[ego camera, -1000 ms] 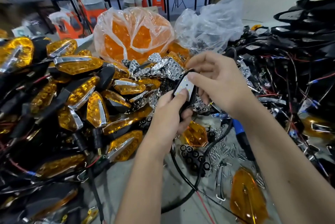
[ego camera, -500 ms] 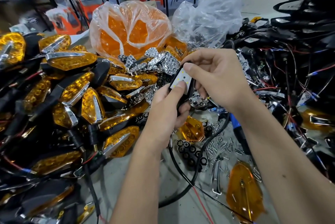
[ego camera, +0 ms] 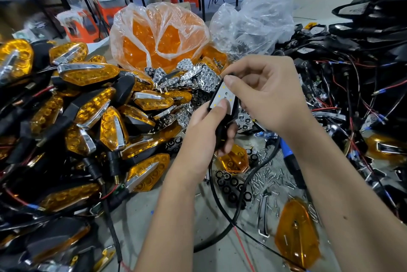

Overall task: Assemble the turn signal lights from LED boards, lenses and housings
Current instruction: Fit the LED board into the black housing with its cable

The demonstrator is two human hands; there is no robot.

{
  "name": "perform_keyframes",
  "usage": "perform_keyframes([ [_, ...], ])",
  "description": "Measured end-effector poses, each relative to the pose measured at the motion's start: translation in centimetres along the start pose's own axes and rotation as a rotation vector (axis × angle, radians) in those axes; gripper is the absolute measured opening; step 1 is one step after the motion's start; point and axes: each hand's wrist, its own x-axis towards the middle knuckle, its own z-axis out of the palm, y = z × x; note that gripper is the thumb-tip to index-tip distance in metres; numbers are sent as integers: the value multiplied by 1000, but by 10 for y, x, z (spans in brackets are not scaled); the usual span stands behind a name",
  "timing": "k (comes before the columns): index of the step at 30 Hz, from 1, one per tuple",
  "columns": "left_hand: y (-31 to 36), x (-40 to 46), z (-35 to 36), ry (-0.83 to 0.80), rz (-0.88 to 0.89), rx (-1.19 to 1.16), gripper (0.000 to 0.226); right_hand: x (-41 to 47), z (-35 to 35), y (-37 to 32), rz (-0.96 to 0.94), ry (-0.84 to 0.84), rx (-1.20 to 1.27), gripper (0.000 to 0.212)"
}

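My left hand [ego camera: 207, 130] grips a black housing [ego camera: 221, 134] from below, its thumb pressing on the white LED board [ego camera: 223, 97] seated in the housing's open face. My right hand [ego camera: 266, 95] comes in from the right, thumb tip on the board's upper end and fingers curled round the housing's far edge. Two loose amber lenses lie on the table: one [ego camera: 234, 160] just under my hands, one [ego camera: 296, 231] at the lower right. A heap of silver reflectors [ego camera: 193, 75] sits behind my hands.
Finished amber-and-black turn signals [ego camera: 88, 117] pile up on the left. A plastic bag of amber lenses [ego camera: 158, 38] and a clear bag [ego camera: 253, 25] stand behind. Wired housings [ego camera: 356, 100] tangle at right. Screws [ego camera: 271, 180], black nuts [ego camera: 231, 188], a blue-handled tool [ego camera: 288, 157] and black cable [ego camera: 224, 216] lie below.
Both hands have stayed on the housing and board. My right thumb has shifted to the board's upper end; the left thumb still presses the lower part.
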Motion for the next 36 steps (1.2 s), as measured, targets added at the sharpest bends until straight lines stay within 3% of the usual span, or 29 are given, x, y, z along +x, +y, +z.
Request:
perform_keyframes([
  [11,0,-1,-2,-39,19,12,27,1,-4,-3,2,-60,-59,7],
  [15,2,0,-3,5,75,5,27,-2,-2,-4,47,-230,-76,9],
  [20,1,-1,-3,-54,58,46,26,-3,-2,-5,121,-359,-132,10],
  [28,-1,-3,-1,-97,86,179,24,-5,-4,0,274,-348,-24,9],
  [36,3,-6,6,-43,75,215,14,-5,-10,-2,241,-334,-19,8],
])
